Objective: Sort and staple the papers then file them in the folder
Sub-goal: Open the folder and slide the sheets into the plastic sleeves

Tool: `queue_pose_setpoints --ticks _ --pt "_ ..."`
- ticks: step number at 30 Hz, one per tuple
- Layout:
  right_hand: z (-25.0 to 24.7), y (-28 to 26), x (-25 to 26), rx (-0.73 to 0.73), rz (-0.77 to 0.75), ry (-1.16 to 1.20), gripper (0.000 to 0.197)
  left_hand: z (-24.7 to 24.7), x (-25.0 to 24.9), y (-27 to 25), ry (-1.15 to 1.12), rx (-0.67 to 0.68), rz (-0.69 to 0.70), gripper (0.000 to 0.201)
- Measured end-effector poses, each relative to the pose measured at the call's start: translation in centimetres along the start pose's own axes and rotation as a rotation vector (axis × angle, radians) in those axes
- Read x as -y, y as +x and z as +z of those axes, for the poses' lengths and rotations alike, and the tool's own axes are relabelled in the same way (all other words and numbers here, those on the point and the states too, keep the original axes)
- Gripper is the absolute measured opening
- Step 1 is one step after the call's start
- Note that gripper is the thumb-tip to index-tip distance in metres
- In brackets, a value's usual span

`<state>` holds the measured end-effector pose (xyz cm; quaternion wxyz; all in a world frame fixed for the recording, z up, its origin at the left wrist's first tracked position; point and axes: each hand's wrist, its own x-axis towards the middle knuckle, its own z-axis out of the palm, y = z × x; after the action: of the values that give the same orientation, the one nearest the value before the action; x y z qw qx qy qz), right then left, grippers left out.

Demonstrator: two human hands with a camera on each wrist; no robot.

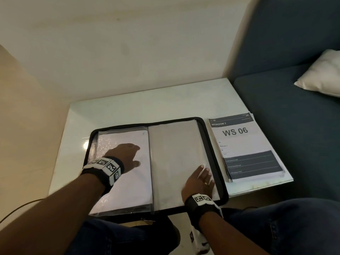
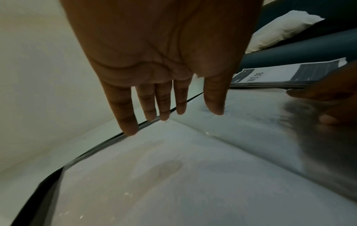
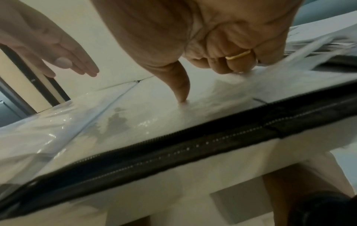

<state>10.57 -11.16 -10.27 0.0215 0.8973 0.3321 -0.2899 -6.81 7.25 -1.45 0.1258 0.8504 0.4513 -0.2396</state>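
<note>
A black zip folder (image 1: 224, 181) lies open on the white table (image 1: 128, 107), with clear plastic sleeves holding white sheets on both halves. My left hand (image 1: 127, 153) is spread flat over the left page, fingers straight (image 2: 164, 61); I cannot tell whether it touches. My right hand (image 1: 198, 181) is at the lower right of the right-hand clear sleeve (image 1: 176, 159). Its thumb presses down on the plastic while its curled fingers (image 3: 231, 61) grip the sleeve's lifted edge. A stack of printed papers (image 1: 244, 148) headed "WS 06" lies just right of the folder.
A dark blue sofa (image 1: 294, 126) with a white cushion (image 1: 322, 74) borders the table's right side. A wall stands close behind the table. My knees in jeans are under the near edge, and a dark cable (image 1: 18, 207) runs at lower left.
</note>
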Motion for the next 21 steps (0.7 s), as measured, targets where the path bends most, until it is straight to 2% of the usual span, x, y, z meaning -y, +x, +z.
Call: queue_pose_setpoints --ticks 3,7,12,14,17,21 --pt "-0.3 0.2 -0.4 -0.023 -0.051 -0.002 0.101 -0.8 -2.7 1.0 0.012 0.014 0.059 0.06" --pt "-1.9 0.3 -1.8 -0.136 -0.131 0.066 0.088 -2.1 -7.3 2.3 -0.003 0.026 0.142 0.055" --pt "-5.0 1.2 -3.6 -0.205 -0.07 0.197 0.066 -3.0 -12.0 3.8 0.048 0.074 0.227 0.053" --pt "-6.6 2.1 -4.4 -0.228 -0.043 0.214 0.051 -3.1 -13.6 4.4 0.063 0.08 0.247 0.054" --pt "-9.8 5.0 -6.4 -0.233 -0.033 0.293 0.026 -3.3 -15.8 5.3 0.064 0.062 0.278 0.055" --pt "-14.7 8.6 -9.4 -0.137 -0.151 0.156 0.019 -3.6 -19.2 6.5 0.058 0.023 0.33 0.052"
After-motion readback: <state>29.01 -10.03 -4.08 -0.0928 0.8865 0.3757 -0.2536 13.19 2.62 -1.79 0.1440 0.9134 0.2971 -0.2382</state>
